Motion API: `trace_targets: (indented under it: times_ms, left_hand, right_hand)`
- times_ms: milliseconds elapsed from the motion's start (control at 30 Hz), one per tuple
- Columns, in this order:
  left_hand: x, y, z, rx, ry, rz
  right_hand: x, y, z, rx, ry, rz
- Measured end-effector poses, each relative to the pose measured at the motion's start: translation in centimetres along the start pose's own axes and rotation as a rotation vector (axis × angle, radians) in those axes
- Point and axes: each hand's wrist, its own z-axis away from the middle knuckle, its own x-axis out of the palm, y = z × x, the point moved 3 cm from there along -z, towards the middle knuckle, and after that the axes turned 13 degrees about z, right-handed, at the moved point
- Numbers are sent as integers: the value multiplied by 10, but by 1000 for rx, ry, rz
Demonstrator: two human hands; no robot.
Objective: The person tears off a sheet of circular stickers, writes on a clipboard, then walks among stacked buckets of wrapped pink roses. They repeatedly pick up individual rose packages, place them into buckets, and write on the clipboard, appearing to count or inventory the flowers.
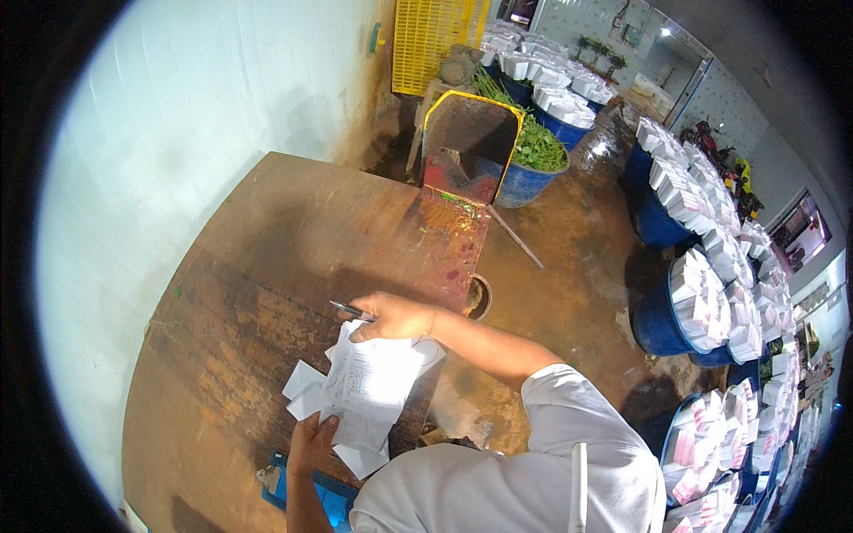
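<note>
Right hand: fingers are grasping pen and papers | Left hand: is gripping papers' lower edge

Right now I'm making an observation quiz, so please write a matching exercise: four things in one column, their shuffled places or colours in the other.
1. pen
2. clipboard
3. crate
4. leaves

A. yellow, by the wall
B. in a blue tub
C. in the right hand
D. blue, on the table

Pairs: 1-C, 2-D, 3-A, 4-B
</note>
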Motion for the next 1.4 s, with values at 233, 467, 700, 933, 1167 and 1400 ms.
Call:
trace_targets:
  times_ms: [233, 467, 700, 933, 1167, 1400]
  left_hand:
    - [-5, 24, 9, 51, -28, -150]
    - [-32, -2, 16, 157, 160, -99]
    - [-40, -31, -20, 214, 403, 439]
    - [-49, -113, -33, -122, 482, 615]
    - [-49, -102, -50, 198, 408, 725]
    - [-34, -19, -30, 593, 925, -450]
  right_hand:
    - [11, 28, -3, 64, -84, -108]
    - [-71, 71, 50, 123, 763, -596]
    - [-78, 54, 89, 204, 476, -279]
    - [-77, 21, 98, 170, 401, -176]
    - [-78, 7, 99, 173, 431, -153]
    - [-78, -20, 71, 77, 377, -188]
